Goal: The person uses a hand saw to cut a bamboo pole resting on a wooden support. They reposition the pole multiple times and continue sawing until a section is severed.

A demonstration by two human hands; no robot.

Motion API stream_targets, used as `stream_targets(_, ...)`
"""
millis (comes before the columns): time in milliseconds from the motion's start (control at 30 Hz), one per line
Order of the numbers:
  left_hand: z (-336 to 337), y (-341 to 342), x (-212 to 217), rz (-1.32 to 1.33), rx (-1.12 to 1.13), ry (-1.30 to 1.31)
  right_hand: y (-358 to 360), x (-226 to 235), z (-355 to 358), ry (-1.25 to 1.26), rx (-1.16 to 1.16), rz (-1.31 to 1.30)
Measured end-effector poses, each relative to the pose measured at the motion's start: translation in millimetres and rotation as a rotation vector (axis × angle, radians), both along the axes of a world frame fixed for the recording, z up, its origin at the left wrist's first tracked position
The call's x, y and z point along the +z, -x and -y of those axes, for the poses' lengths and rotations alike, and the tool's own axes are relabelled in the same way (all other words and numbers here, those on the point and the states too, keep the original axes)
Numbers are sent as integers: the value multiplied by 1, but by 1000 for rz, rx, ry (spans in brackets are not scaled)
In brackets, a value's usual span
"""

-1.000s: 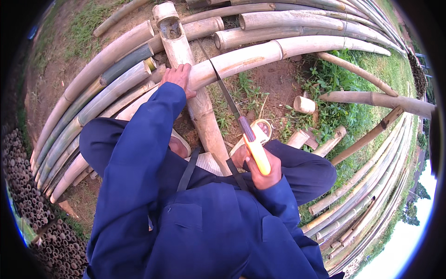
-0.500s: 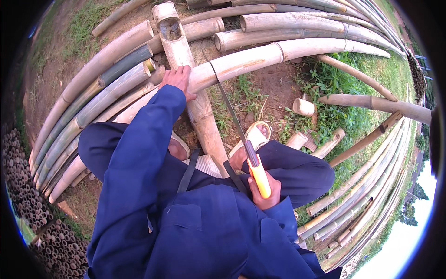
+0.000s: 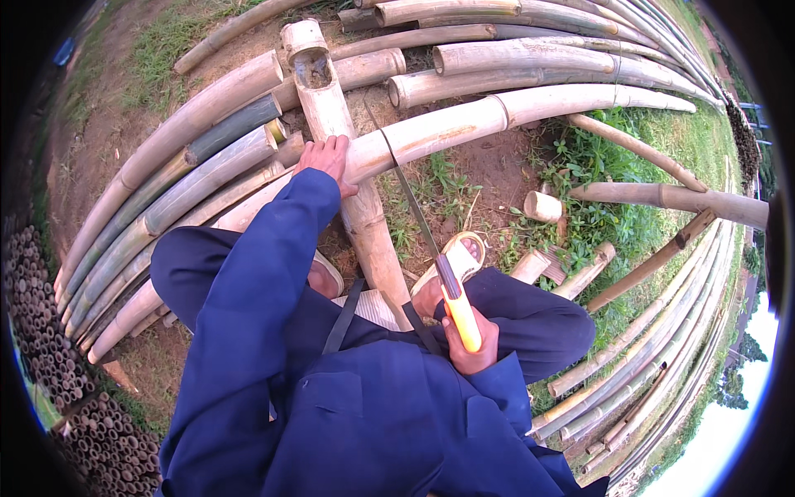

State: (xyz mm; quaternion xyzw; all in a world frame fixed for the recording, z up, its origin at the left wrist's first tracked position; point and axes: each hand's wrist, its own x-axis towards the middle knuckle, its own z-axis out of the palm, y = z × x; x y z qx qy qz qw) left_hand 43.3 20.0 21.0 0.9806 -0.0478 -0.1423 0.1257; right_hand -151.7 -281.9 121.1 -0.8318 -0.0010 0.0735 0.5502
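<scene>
where saw [image 3: 448, 277] crosses bamboo [image 3: 464, 124] — contact is unclear.

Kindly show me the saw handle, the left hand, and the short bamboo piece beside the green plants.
Saw handle [image 3: 461, 310], head view: on its yellow-orange grip.
Left hand [image 3: 330, 162], head view: on its back.
Short bamboo piece [image 3: 543, 207], head view: on its pale side.

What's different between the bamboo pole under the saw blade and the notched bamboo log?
The bamboo pole runs sideways, while the notched bamboo log points toward the person. The handsaw has its blade across the pole, not the log. The log shows an open hollow near its far end; the pole's visible surface shows none. Both are pale, round bamboo.
</scene>
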Motion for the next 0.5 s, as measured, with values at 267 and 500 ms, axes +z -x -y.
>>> stream_targets(267, -13, 16, -4, 69, 12, 15, -41, -47, -26, 22, 57, -91)
stream_targets(500, -6, 3, -10, 49, -50, 39, -27, -40, -20, 27, -7, -69)
